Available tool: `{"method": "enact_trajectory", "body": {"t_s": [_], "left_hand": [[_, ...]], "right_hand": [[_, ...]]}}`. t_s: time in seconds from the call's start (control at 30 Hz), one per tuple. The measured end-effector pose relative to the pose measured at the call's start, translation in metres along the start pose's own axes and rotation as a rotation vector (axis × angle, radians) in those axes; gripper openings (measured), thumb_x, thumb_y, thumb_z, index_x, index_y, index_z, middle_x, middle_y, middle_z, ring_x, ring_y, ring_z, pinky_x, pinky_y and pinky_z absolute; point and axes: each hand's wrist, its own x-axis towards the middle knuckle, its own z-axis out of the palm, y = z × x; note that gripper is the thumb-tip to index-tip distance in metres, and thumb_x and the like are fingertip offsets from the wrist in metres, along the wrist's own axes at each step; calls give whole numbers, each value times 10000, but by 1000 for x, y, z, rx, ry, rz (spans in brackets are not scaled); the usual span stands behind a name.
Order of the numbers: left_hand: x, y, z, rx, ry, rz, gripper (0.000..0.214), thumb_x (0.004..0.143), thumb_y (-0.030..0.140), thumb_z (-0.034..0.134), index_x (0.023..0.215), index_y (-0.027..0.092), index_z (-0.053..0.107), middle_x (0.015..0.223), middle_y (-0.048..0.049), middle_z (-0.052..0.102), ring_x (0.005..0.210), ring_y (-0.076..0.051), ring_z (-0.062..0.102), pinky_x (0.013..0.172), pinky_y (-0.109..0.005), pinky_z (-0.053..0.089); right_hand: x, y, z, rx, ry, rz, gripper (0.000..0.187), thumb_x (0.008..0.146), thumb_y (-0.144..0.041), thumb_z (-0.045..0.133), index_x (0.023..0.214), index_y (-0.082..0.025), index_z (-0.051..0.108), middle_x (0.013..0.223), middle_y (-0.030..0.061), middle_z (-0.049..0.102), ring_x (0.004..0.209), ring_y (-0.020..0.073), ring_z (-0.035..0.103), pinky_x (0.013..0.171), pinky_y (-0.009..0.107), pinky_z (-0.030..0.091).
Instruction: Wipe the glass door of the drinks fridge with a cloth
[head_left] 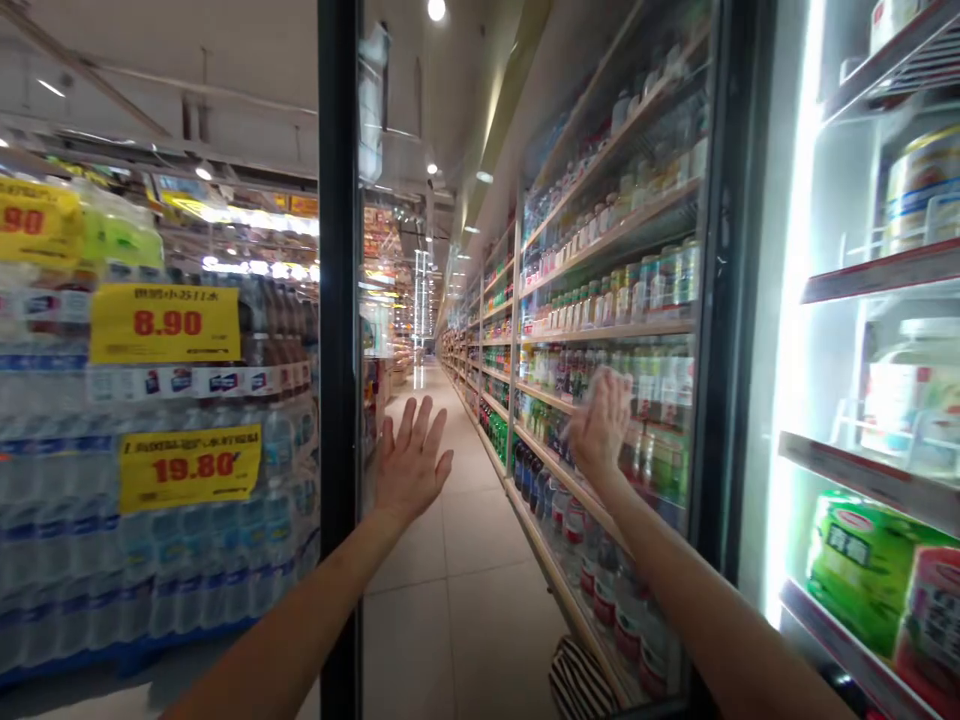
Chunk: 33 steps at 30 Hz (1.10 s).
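Note:
A tall glass door with a black frame (339, 300) stands open in front of me. My left hand (412, 460) is spread out, palm toward the glass and fingers apart, with nothing in it; it appears to rest on the pane. Farther right, my right hand (606, 425) is raised against the same pane, smeared by motion. Its fingers are over a pale, crumpled cloth (576, 432), which looks pressed to the glass. Bits of the cloth's edge show left of the hand; the rest is hidden.
On the right, lit cooler shelves (862, 275) hold bottles and a green multipack (862, 570). To the left rise stacked packs of water bottles (202, 540) with yellow price signs (165, 322). Drink shelves (600, 325) and a tiled aisle floor (480, 540) show in the pane.

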Motion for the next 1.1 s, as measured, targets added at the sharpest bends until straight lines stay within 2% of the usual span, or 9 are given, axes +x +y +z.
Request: {"method": "enact_trajectory", "body": {"t_s": [0.07,0.13,0.27,0.33,0.53,0.7,0.83,0.9,1.1], "left_hand": [[0,0,0,-8,-12,-4,497,879,313,443,1347,147,428,1455,-129,329,1407,-241,107,1136,-481,96],[0,-1,0,-11,-16,-2,505,874,316,455,1351,154,423,1455,-128,330,1407,-245,113,1135,-488,100],[0,-1,-1,-8,1,10,490,880,316,445,1338,140,438,1452,-132,337,1406,-248,111,1136,-482,89],[0,-1,0,-16,0,10,495,879,315,447,1340,136,434,1451,-137,338,1405,-251,115,1136,-482,89],[-1,-2,1,-26,-22,-6,534,867,305,460,1376,162,384,1458,-127,327,1406,-252,124,1134,-497,95],[-1,-1,2,-26,2,-5,546,860,300,470,1382,170,376,1458,-120,329,1405,-242,129,1139,-483,90],[-1,-2,2,-28,15,3,521,876,322,447,1366,149,403,1448,-135,342,1404,-243,129,1139,-475,87],[-1,-2,2,-30,22,11,511,882,321,438,1359,141,411,1445,-142,347,1404,-241,125,1138,-472,88],[-1,-2,1,-66,17,2,546,873,320,462,1387,162,366,1451,-142,335,1405,-243,123,1138,-483,78]], "right_hand": [[-12,-10,-1,47,-198,-356,623,825,-305,395,1419,-153,282,1448,139,351,1388,276,208,1103,525,211],[-16,-7,-4,44,-277,-489,608,814,-295,410,1405,-191,315,1431,112,385,1380,257,234,1115,518,179],[-2,20,-5,-79,26,33,593,866,-300,319,1427,-118,254,1449,189,325,1379,306,212,1068,582,217],[0,23,-3,-84,119,169,593,883,-302,292,1432,-85,230,1451,215,306,1381,309,205,1059,564,255],[-17,9,-5,24,-167,-406,576,855,-297,373,1412,-175,294,1398,130,426,1379,251,245,1091,509,251],[-9,19,-8,-108,77,168,622,858,-289,329,1444,-122,205,1448,188,329,1381,306,221,1043,578,278],[-22,11,-7,-6,-127,-275,601,845,-251,376,1429,-162,263,1431,138,381,1392,249,213,1091,500,263],[-29,21,-9,-5,-166,-349,574,843,-250,386,1409,-188,308,1405,118,424,1382,236,246,1093,490,265],[-40,98,-23,-91,128,409,565,874,-300,288,1397,-88,320,1408,211,385,1357,311,278,1042,592,293]]}}
